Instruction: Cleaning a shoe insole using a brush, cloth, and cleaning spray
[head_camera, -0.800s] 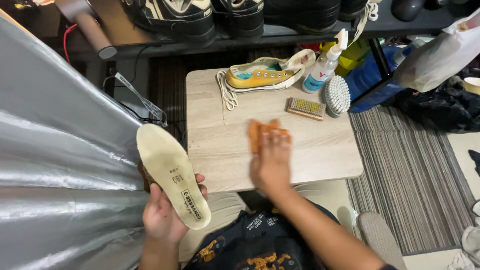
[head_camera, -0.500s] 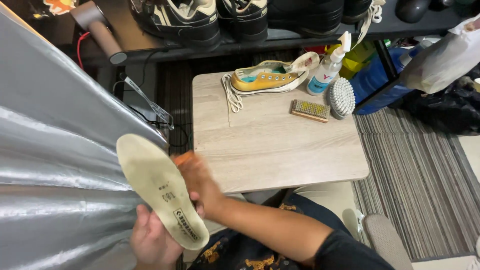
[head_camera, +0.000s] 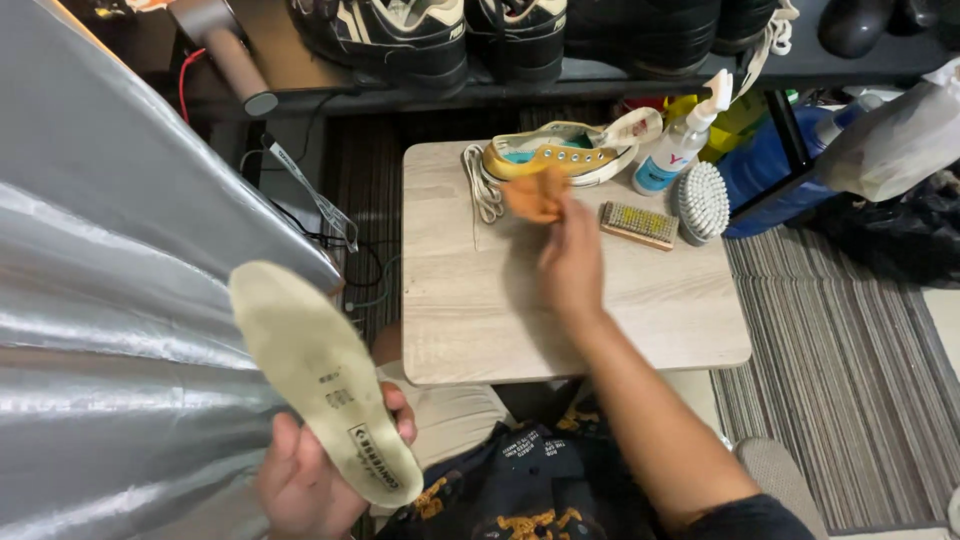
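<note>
Shoe (head_camera: 565, 152) on table (head_camera: 640, 320); brushes (head_camera: 672, 210) right; cloth (head_camera: 537, 195) seemingly before it.

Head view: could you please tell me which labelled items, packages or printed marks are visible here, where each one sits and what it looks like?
Insole: held in the left hand, pale cream, small dark printed marks near the heel.
Spray bottle: back of the wooden table, beside the yellow sneaker; white, with a blue and pink label.
Plastic bag: far right, translucent white.
</note>
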